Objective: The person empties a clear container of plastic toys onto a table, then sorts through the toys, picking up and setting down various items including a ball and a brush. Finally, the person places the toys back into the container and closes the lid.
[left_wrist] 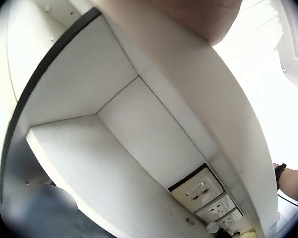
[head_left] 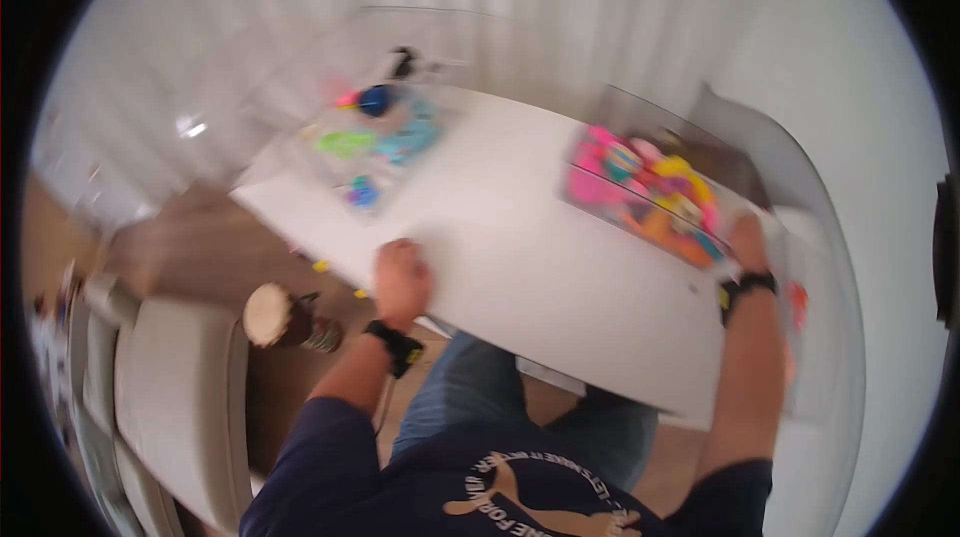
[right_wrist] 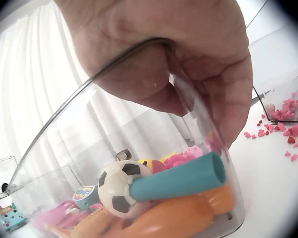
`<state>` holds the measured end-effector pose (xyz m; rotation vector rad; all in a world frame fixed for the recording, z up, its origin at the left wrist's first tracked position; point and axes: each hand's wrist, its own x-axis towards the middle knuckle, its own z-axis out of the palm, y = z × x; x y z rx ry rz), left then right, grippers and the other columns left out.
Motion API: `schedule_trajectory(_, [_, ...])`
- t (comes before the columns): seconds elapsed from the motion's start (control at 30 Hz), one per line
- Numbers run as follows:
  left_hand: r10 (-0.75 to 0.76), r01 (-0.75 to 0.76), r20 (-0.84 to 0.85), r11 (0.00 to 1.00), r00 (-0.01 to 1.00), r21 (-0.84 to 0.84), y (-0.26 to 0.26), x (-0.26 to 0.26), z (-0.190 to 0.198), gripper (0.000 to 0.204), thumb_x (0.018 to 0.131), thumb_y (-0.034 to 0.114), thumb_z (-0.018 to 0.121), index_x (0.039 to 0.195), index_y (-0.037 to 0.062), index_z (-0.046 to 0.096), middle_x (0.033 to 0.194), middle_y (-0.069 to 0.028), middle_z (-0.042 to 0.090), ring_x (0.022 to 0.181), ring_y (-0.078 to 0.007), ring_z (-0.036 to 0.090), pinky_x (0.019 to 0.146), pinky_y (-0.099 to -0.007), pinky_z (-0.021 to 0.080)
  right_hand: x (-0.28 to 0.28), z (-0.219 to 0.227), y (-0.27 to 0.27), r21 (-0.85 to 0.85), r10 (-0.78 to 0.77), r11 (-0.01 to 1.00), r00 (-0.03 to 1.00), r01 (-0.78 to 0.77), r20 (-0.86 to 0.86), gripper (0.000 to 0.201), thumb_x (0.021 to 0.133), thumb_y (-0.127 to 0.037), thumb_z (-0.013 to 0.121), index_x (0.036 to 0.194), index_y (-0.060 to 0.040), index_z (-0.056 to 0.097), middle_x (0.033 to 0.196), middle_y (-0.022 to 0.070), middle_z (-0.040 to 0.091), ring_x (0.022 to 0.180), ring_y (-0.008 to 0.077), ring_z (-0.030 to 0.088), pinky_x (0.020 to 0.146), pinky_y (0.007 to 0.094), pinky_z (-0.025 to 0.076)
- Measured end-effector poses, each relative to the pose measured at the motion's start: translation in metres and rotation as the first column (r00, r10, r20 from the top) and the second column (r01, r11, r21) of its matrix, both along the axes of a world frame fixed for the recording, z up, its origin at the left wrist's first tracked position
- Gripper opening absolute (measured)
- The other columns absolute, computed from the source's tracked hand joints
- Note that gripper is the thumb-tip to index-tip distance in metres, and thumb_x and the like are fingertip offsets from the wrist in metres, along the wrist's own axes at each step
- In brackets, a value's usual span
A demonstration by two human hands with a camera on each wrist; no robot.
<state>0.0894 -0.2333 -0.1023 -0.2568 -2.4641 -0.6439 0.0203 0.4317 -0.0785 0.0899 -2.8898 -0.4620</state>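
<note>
My right hand (head_left: 748, 242) grips the near right corner of a clear plastic bin (right_wrist: 97, 77); in the right wrist view its fingers curl over the rim. Inside lie a toy soccer ball (right_wrist: 109, 191) with a teal tube (right_wrist: 179, 181) against it, an orange toy (right_wrist: 174, 218), and pink and yellow pieces. The bin stands on the right part of a white table (head_left: 500, 237). My left hand (head_left: 403, 282) rests loosely curled at the table's front left edge, holding nothing visible. Only a blurred part of that hand shows at the top of the left wrist view.
Another clear bin with green and blue toys (head_left: 345, 144) stands at the table's back left. Small pink pieces (right_wrist: 288, 109) lie beyond the right hand. Sockets (left_wrist: 203, 191) sit in a panel under the tabletop. A drum (head_left: 268, 315) and a pale sofa (head_left: 185, 377) are at left.
</note>
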Motion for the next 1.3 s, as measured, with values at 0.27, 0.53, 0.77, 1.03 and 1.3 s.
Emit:
schedule_trajectory(0.27, [0.008, -0.005, 0.02, 0.984, 1.0, -0.176, 0.007, 0.001, 0.014, 0.024, 0.079, 0.01, 0.066, 0.102, 0.0019, 0.064, 0.111, -0.018, 0.062, 0.106, -0.0378, 0.056, 0.094, -0.0488, 0.045, 0.012, 0.034, -0.085, -0.408, -0.296, 0.875, 0.955, 0.259, -0.03, 0.022, 0.088, -0.013, 0.052, 0.102, -0.0054, 0.067, 0.098, 0.022, 0.068, 0.098, 0.0395, 0.064, 0.085, 0.0465, 0.052])
schedule_trajectory(0.53, [-0.28, 0.374, 0.497, 0.922, 0.821, -0.099, 0.04, -0.034, 0.098, 0.045, 0.083, 0.038, 0.071, 0.109, 0.0007, 0.065, 0.104, -0.0195, 0.066, 0.099, -0.0359, 0.062, 0.088, -0.044, 0.05, 0.05, 0.063, -0.13, -0.752, -0.437, 0.619, 0.895, 0.225, -0.092, 0.028, 0.09, -0.01, 0.049, 0.112, -0.0011, 0.064, 0.11, 0.0254, 0.066, 0.108, 0.0394, 0.063, 0.089, 0.0466, 0.05])
schedule_trajectory(0.77, [-0.415, 0.151, 0.656, 0.894, 0.63, 0.421, 0.104, -0.088, 0.153, 0.074, 0.086, 0.044, 0.068, 0.135, -0.0082, 0.046, 0.088, -0.0161, 0.064, 0.07, -0.022, 0.066, 0.054, -0.0346, 0.056, 0.074, 0.066, -0.172, -0.81, -0.5, 0.554, 0.855, 0.191, -0.14, 0.03, 0.093, -0.01, 0.048, 0.119, 0.0008, 0.059, 0.111, 0.0217, 0.067, 0.105, 0.0382, 0.063, 0.09, 0.0448, 0.05])
schedule_trajectory(1.03, [-0.459, 0.185, 0.676, 0.879, 0.576, 0.439, 0.127, -0.118, 0.132, 0.055, 0.091, 0.038, 0.062, 0.115, -0.0105, 0.057, 0.079, -0.017, 0.063, 0.057, -0.024, 0.064, 0.05, -0.0344, 0.056, 0.095, 0.06, -0.193, -0.837, -0.484, 0.543, 0.839, 0.064, -0.25, 0.033, 0.094, -0.007, 0.049, 0.126, -0.0011, 0.055, 0.118, 0.0183, 0.062, 0.11, 0.0341, 0.06, 0.094, 0.0425, 0.048])
schedule_trajectory(1.3, [-0.473, 0.098, 0.605, 0.832, 0.64, 0.547, 0.135, -0.119, 0.099, 0.044, 0.098, 0.031, 0.05, 0.1, -0.0115, 0.061, 0.079, -0.0214, 0.065, 0.054, -0.0318, 0.067, 0.046, -0.0382, 0.055, 0.107, 0.056, -0.198, -0.807, -0.467, 0.59, 0.825, 0.024, -0.317, 0.033, 0.094, -0.008, 0.049, 0.126, -0.0021, 0.053, 0.116, 0.0163, 0.06, 0.109, 0.0345, 0.058, 0.093, 0.0436, 0.048])
